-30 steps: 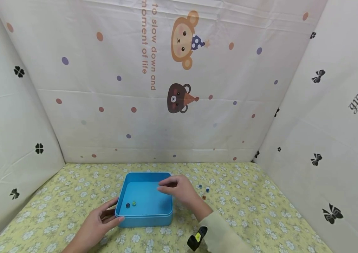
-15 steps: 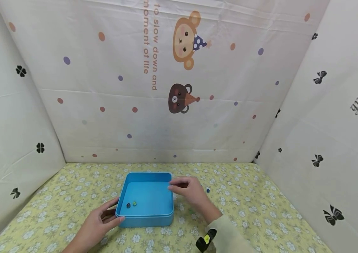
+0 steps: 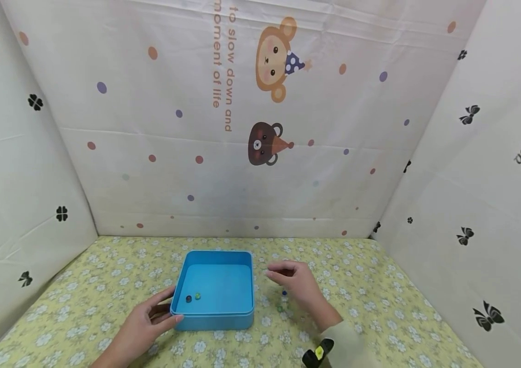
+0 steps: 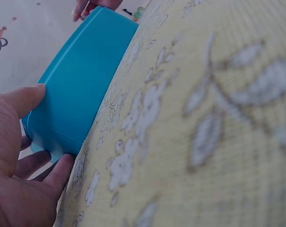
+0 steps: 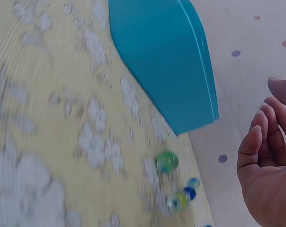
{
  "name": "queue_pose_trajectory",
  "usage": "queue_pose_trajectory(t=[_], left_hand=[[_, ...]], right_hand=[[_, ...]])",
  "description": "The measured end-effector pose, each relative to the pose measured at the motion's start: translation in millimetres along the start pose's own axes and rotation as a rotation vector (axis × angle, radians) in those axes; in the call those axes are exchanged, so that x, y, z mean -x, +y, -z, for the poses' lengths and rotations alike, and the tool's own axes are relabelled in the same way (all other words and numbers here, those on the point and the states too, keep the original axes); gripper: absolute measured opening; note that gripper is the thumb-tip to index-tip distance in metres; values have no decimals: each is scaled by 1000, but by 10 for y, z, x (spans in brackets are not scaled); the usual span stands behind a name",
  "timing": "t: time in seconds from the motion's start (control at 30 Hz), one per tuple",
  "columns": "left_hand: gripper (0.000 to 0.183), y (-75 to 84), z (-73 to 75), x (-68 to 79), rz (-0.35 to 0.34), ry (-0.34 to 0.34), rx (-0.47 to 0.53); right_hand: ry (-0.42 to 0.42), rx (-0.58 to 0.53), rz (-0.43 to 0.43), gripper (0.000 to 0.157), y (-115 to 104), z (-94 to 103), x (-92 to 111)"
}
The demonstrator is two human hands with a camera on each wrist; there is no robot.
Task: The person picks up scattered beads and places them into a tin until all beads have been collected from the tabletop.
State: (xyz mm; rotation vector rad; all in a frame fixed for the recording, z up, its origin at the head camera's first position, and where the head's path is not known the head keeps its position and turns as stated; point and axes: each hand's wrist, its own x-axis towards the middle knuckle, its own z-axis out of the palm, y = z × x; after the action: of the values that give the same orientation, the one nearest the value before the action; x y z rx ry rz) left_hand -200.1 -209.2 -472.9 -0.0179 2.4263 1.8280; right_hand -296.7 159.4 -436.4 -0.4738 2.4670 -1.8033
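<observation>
A blue square box [image 3: 214, 321] rests on the flowered cloth. At its near left corner my left hand [image 3: 142, 322] grips it, thumb on the front and fingers along the side. Inside lie a dark marble [image 3: 188, 298] and a yellow-green marble [image 3: 198, 296]. Just right of the box, my right hand [image 3: 301, 286] is raised above the cloth, thumb and fingertips close together; I cannot tell whether a small thing is between them. Under it on the cloth are a blue marble [image 3: 285, 293] and a green marble [image 5: 167, 161], with a yellowish marble [image 5: 180, 200] nearby.
A yellow cloth [image 3: 380, 306] with white flowers covers the table. Pale printed sheets [image 3: 223, 194] stand around it at the back and both sides. A black band with a yellow patch [image 3: 319, 352] is on the right wrist.
My right hand has moved right, from over the box's right edge to above the cloth beside it. The left hand and the box have stayed together; the two marbles inside look unmoved.
</observation>
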Motion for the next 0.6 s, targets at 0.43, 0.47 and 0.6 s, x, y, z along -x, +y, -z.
queue_pose_trajectory(t=[0.43, 0.47, 0.6], left_hand=[[81, 16, 0, 19, -9, -11, 21], [81, 17, 1, 20, -8, -12, 24], [80, 21, 3, 22, -11, -15, 34]], right_hand=[[80, -61, -54, 42, 211, 327, 56], [84, -67, -59, 42, 228, 351, 55], [121, -45, -72, 41, 280, 439, 64]])
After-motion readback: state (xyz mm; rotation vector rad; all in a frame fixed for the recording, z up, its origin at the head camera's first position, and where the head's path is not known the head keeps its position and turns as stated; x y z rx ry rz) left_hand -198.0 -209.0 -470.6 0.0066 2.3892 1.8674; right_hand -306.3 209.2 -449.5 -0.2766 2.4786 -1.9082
